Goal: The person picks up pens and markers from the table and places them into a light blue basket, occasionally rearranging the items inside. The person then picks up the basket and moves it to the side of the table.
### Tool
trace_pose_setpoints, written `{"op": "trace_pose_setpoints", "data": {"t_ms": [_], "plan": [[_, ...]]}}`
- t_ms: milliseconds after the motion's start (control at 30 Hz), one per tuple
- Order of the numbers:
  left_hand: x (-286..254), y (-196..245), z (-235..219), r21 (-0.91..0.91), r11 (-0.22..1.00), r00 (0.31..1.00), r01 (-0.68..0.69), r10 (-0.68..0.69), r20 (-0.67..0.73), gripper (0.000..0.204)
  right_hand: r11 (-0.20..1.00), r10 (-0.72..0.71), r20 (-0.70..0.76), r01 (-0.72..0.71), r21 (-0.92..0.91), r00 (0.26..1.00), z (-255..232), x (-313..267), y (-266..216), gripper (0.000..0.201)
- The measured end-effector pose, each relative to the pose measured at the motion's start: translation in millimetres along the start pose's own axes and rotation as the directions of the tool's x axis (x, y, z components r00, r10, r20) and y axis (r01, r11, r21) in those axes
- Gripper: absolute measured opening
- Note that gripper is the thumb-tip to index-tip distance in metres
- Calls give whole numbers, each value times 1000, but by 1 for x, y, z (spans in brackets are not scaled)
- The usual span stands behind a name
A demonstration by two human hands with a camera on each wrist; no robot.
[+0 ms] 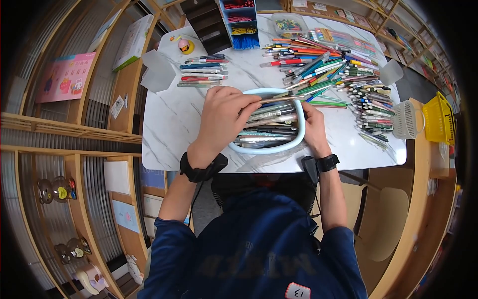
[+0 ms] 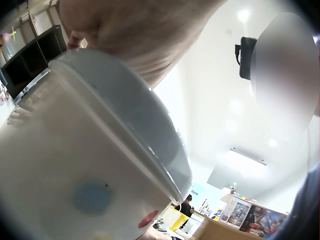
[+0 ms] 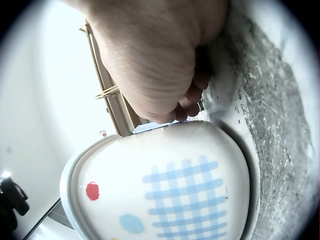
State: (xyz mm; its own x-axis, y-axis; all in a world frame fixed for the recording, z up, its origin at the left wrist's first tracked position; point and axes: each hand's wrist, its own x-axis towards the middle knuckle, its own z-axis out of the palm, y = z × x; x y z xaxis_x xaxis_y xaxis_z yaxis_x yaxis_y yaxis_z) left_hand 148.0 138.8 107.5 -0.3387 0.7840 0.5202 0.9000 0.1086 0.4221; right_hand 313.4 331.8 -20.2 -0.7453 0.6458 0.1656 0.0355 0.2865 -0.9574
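Observation:
A white plastic bin (image 3: 125,155) with a pale blue rim (image 1: 269,149) stands at the table's front edge, full of pens (image 1: 271,119). It has a blue plaid print and coloured spots. My left hand (image 1: 221,117) reaches over its left side and pinches a slim brownish pen (image 1: 281,97) above the far part of the opening. My right hand (image 1: 314,128) holds the bin at its right side, fingers curled against the outer wall near the rim. In the left wrist view, the bin's wall hides most of the left fingers.
Several pens (image 1: 203,70) lie in a row at the left. A large spread of pens and pencils (image 1: 318,65) covers the right. Behind stand a compartment organizer (image 1: 241,25) and a clear tub (image 1: 290,24). White (image 1: 406,119) and yellow baskets (image 1: 440,119) sit at the right.

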Motion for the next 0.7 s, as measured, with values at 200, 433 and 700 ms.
{"op": "trace_pose_setpoints", "data": {"t_ms": [200, 433, 700], "plan": [[6, 6, 4, -10, 1000, 1000, -10, 10, 10, 13, 1000, -25, -3, 25, -1, 1000, 1, 1, -2, 26], [3, 6, 5, 123, 988, 994, -92, 83, 76, 9, 1000, -18, -4, 18, 2, 1000, 1, 1, 0, 25], [3, 4, 2, 106, 991, 992, -87, 76, 105, 15, 1000, 6, -11, -6, 15, 1000, 2, 1, 1, 24]]}}
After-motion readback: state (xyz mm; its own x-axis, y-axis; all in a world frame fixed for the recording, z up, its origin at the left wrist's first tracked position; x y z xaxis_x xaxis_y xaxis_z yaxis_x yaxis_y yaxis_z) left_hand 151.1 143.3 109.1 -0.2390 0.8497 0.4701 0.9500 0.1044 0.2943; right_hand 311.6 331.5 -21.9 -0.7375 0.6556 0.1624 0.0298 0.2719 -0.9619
